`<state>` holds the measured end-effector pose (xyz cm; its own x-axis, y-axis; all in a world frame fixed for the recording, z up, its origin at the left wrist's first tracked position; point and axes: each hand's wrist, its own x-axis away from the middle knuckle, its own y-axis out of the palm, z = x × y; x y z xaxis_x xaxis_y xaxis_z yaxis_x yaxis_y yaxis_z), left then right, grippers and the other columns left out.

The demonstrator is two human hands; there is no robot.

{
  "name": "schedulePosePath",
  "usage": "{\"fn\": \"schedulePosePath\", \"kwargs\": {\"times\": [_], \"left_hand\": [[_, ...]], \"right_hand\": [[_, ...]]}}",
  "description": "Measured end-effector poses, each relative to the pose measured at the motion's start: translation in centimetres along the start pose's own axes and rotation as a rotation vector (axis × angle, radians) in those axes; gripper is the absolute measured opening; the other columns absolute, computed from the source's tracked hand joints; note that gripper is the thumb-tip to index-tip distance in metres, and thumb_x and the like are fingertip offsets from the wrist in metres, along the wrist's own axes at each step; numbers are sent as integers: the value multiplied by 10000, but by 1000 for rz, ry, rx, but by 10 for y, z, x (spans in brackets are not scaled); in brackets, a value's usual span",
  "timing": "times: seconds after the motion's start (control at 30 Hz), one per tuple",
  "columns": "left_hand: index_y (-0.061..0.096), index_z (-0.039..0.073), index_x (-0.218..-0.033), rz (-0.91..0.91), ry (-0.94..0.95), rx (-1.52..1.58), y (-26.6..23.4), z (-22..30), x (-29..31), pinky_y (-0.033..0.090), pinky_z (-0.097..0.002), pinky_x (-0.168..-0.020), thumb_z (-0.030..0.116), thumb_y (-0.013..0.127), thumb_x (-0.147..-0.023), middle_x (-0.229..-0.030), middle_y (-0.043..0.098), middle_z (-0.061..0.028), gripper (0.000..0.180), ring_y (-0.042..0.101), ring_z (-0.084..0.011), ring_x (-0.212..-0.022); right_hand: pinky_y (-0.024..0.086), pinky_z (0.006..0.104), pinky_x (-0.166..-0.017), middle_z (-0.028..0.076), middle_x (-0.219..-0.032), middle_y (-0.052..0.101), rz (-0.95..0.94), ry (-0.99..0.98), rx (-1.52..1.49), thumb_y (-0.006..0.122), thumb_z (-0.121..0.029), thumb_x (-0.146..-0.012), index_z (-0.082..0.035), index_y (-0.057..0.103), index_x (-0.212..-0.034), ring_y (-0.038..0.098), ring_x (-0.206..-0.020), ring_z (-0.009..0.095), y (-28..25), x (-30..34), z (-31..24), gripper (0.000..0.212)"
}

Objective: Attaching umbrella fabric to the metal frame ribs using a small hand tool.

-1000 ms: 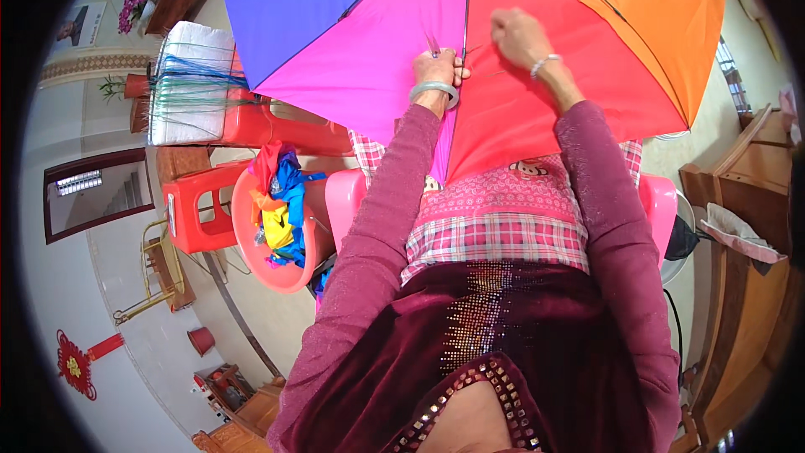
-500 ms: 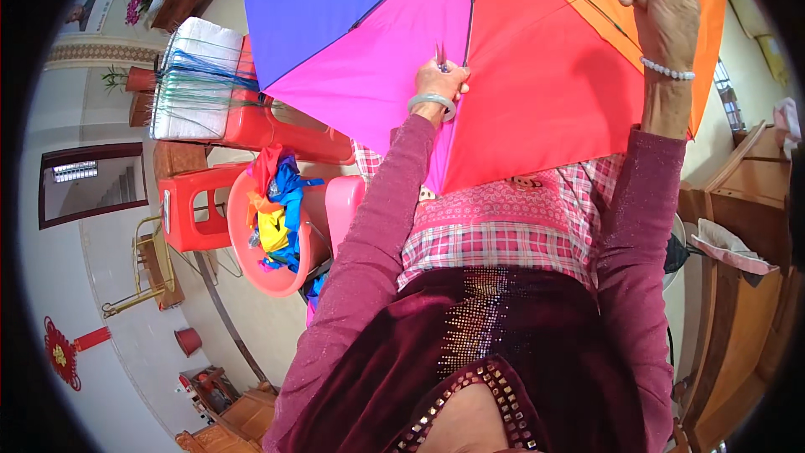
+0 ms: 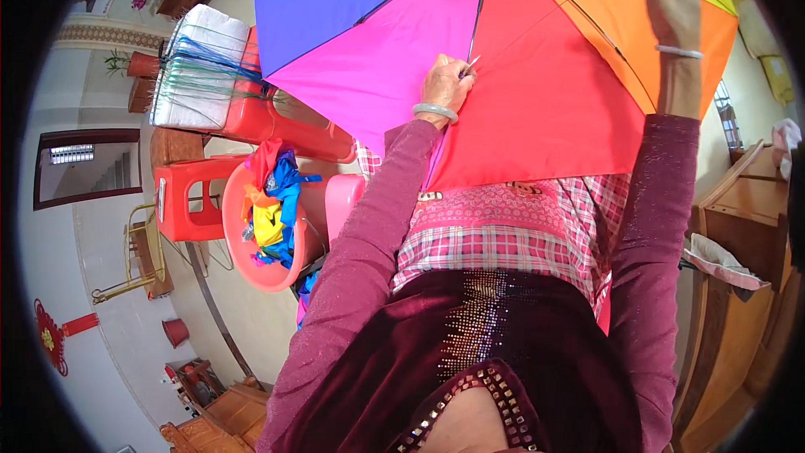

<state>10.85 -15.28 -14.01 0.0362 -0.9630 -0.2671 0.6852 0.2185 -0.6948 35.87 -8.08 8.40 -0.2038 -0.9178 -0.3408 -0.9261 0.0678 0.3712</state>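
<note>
- One open umbrella made of blue, magenta-pink, red, orange and yellow fabric panels [image 3: 545, 109] spreads before the person, ribbed inner side showing, its near edge over a pink patterned and checked cloth [image 3: 503, 243] on the lap.
- Left hand [image 3: 446, 85] rests at the seam between the pink and red panels, beside a thin black rib [image 3: 479, 23]; its fingers are curled together around a small pointed metal tool [image 3: 475, 61], tip poking out past the thumb. Whether they also pinch the fabric, I cannot tell.
- Right hand [image 3: 668, 0], blurred, hangs above the orange panel, well apart from the left, fingers bent. A fine dark thread [image 3: 553, 14] runs from near the left hand toward it; whether the fingertips are clamped on that strand, I cannot tell.
- To the person's left, a round pink plastic bucket [image 3: 237, 239] holds crumpled multicoloured fabric [image 3: 268, 225], just beside a red plastic stool [image 3: 172, 205].
- Beyond it sits a white foam block [image 3: 210, 38] with blue and green strands across it.
</note>
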Motion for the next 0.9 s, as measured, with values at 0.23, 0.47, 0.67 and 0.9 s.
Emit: {"fn": "schedulePosePath", "kwargs": {"times": [0.23, 0.47, 0.67, 0.9], "left_hand": [[570, 13, -839, 35, -599, 869, -7, 6, -1, 390, -239, -410, 116, 591, -767, -681, 572, -51, 127, 474, -107, -463], [558, 18, -837, 220, -530, 955, -9, 12, -4, 342, -203, -336, 120, 570, -783, -666, 586, -53, 116, 440, -67, -409], [552, 20, -827, 210, -514, 896, -12, 18, -6, 344, -204, -338, 127, 562, -784, -645, 574, -45, 116, 447, -70, -410], [532, 19, -781, 196, -551, 576, -1, 6, -6, 361, -223, -348, 139, 555, -783, -604, 557, -39, 122, 456, -77, -411]], "right_hand": [[473, 338, -615, 148, -722, 603, -1021, -59, 936, 517, -83, -747, -12, 581, -840, 590, -646, 240, 0, 72, 171, 133], [467, 351, -586, 141, -681, 597, -910, -74, 906, 535, -85, -710, 11, 568, -798, 587, -612, 242, 28, 114, 206, 134], [472, 340, -530, 121, -630, 588, -864, 181, 848, 528, -49, -715, 9, 543, -738, 578, -524, 178, 38, 113, 219, 64], [487, 398, -591, 159, -686, 595, -684, 441, 781, 539, -96, -725, -20, 571, -741, 589, -600, 282, 25, 86, 215, 84]]}}
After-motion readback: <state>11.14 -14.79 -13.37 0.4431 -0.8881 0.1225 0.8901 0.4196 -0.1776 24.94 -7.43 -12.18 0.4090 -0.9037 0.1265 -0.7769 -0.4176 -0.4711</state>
